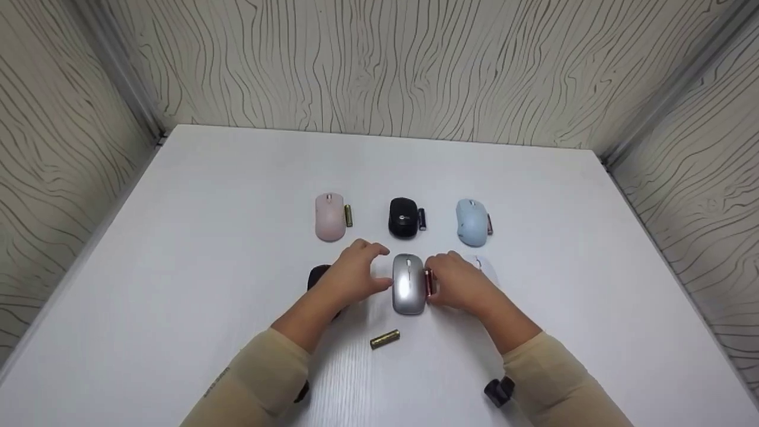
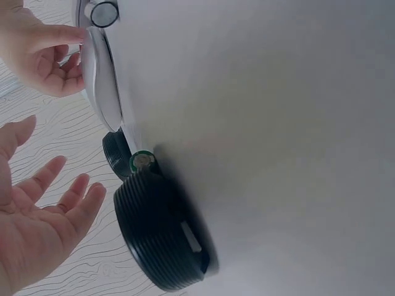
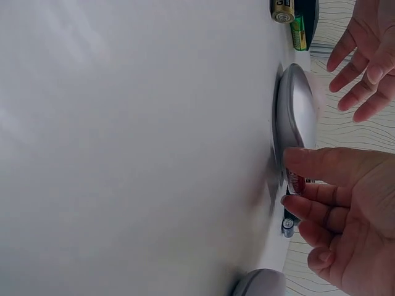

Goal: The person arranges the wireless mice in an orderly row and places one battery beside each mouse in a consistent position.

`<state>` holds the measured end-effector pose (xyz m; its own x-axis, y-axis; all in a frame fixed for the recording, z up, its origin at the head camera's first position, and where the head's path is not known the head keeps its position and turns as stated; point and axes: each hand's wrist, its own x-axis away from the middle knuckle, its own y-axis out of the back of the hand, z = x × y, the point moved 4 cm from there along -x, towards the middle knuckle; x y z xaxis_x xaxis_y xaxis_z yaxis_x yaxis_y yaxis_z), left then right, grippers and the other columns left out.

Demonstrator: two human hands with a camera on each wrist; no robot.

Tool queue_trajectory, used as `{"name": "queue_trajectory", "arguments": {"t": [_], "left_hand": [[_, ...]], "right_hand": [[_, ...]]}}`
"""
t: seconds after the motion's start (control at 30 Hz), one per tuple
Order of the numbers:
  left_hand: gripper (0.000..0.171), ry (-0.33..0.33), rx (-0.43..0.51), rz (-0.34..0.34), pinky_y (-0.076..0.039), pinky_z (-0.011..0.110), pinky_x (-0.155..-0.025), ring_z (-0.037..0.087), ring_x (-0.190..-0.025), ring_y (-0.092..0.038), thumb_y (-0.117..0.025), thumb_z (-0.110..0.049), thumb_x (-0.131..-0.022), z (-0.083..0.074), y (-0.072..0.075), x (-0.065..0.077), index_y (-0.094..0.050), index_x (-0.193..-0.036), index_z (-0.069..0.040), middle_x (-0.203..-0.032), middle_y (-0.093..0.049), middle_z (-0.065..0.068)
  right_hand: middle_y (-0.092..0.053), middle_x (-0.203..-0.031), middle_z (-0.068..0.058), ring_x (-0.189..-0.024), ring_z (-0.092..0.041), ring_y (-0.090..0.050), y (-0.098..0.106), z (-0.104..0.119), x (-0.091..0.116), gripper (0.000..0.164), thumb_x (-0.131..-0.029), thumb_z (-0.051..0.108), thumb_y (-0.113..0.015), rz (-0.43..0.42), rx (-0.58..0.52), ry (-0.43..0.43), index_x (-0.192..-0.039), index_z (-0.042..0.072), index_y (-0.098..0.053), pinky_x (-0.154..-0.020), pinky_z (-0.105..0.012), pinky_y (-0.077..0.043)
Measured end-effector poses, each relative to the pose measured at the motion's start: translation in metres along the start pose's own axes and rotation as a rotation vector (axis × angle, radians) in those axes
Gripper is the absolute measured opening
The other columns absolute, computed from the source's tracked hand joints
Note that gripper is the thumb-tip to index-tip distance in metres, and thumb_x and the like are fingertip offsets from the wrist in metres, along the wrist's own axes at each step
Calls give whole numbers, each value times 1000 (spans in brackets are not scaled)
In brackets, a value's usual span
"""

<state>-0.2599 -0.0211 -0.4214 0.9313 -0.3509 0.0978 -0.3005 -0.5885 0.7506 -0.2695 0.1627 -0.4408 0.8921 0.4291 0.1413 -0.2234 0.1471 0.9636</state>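
A silver mouse [image 1: 409,290] lies on the white table between the two hands. Along its right side my right hand [image 1: 459,281] pinches a red battery [image 1: 429,283] between thumb and fingers; the right wrist view shows the battery's end [image 3: 297,183] at the thumb. My left hand [image 1: 356,273] is held at the mouse's left side, fingers spread and thumb near its edge, with nothing in it. Beneath that hand sits a black ribbed mouse [image 2: 160,234], partly covered in the head view, with a green battery [image 2: 142,161] beside it.
At the back stand a pink mouse [image 1: 329,218], a small black mouse [image 1: 403,218] and a light blue mouse [image 1: 472,222], each with a battery on its right. A white mouse [image 1: 485,267] is partly hidden behind the right hand. One gold battery [image 1: 385,338] lies loose in front.
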Motion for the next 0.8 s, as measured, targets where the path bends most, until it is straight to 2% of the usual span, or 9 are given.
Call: {"name": "queue_trajectory", "arguments": {"t": [0.23,0.6,0.8], "left_hand": [[50,7,-1,2,-41,39,-94,27,-115,-47,-71,-29,-79,1,0,2,-53,-124,-14,-124,-48,11],[49,-14,-17,19,-42,39,-93,28,-115,-47,-70,-29,-80,2,0,3,-55,-122,-12,-123,-48,12],[49,-25,-18,18,-41,40,-94,30,-115,-47,-71,-29,-79,2,2,4,-56,-121,-10,-122,-48,14]], "right_hand": [[-53,-73,3,-73,-17,-45,-5,0,-3,29,-63,21,-78,-9,16,-28,-82,12,-58,-66,-33,-41],[-53,-71,4,-72,-16,-44,-8,-1,-6,24,-65,18,-75,-28,-24,0,-81,12,-59,-68,-32,-39],[-54,-73,4,-73,-17,-46,-8,-3,-6,27,-65,21,-76,-23,-19,-6,-85,11,-60,-70,-32,-41]]}}
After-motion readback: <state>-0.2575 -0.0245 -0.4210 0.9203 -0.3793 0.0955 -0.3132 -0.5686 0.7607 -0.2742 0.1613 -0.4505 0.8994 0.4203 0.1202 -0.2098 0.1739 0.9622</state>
